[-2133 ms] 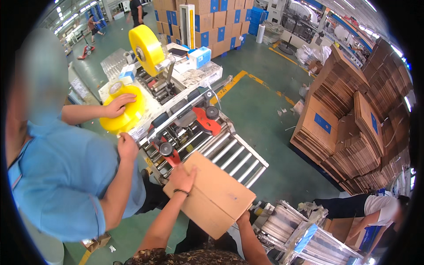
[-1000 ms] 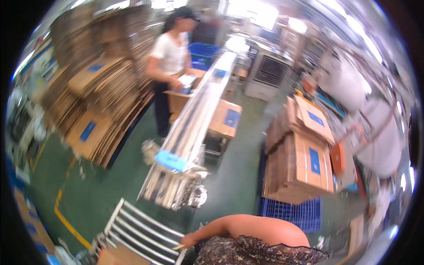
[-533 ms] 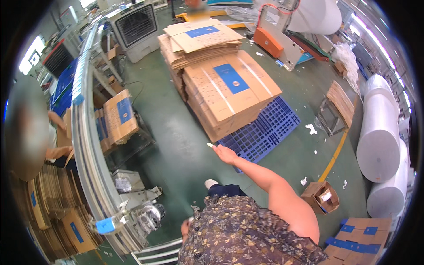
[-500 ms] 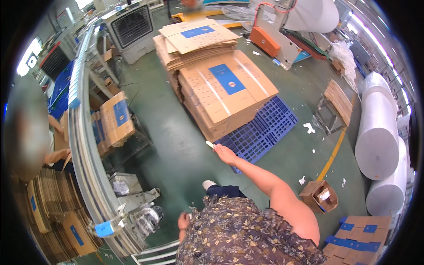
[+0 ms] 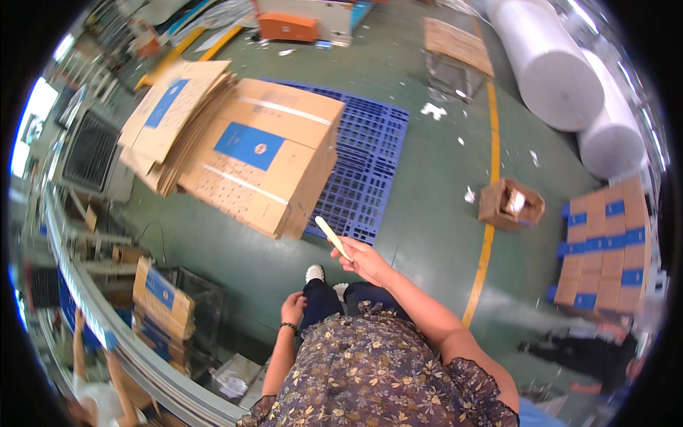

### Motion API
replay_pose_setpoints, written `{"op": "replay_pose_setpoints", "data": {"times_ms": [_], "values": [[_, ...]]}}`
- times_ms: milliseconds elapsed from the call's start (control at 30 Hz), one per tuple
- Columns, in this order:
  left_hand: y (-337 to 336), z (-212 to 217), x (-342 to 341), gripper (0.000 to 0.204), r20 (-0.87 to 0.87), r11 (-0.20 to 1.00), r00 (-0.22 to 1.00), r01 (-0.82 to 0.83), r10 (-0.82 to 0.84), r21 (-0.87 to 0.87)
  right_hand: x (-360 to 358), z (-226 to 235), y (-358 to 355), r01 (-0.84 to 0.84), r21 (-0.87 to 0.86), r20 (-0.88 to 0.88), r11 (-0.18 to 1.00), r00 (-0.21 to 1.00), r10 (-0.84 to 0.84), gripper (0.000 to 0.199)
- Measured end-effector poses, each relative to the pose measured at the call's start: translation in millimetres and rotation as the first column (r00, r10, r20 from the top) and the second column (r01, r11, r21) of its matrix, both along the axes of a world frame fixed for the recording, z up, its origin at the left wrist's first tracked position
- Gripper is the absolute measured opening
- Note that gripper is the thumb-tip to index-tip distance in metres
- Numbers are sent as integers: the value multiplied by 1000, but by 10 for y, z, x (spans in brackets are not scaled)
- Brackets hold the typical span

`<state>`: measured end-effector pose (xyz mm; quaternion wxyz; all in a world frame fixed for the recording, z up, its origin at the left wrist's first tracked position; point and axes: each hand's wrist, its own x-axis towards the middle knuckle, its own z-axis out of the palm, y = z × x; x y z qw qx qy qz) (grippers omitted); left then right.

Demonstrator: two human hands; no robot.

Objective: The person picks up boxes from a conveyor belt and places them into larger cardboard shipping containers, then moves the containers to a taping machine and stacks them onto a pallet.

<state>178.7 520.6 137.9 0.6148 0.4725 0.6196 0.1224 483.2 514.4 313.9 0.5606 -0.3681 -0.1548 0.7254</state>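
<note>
My right hand (image 5: 363, 260) is closed round a slim pale-yellow tool (image 5: 329, 235) with a rounded tip, its exact kind unclear. The tool points up and left, towards the near corner of a stack of flattened cardboard boxes (image 5: 299, 186) but apart from it. Two white straps and a blue label show on the stack's top. Beneath the cardboard is a blue plastic pallet (image 5: 370, 153), bare on its right side. My left hand (image 5: 293, 308) hangs beside my left thigh, fingers curled in; whatever they may hold is hidden.
Looser flattened boxes (image 5: 153, 117) lie on the stack's far left. A conveyor rail (image 5: 142, 363) runs along the left, with a co-worker's arms (image 5: 117, 377) beyond. An open carton (image 5: 494, 206) sits by the yellow floor line. Large white rolls (image 5: 562, 89) and stacked cartons (image 5: 605, 245) stand right.
My view has swung to the right. My right hand with the tool is now apart from the stack's corner, the tool tilted more upward. My left hand shows more fully beside my thigh.
</note>
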Motion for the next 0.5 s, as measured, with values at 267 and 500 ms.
{"op": "replay_pose_setpoints", "data": {"times_ms": [267, 500], "values": [[828, 436, 534, 28, -75, 431, 478, 840, -875, 329, -258, -51, 205, 251, 26, 328, 968, 912, -246, 32], [2220, 1107, 1045, 14, -188, 595, 768, 604, -612, 530, -512, -271, 149, 458, 8, 279, 889, 853, -441, 15]]}}
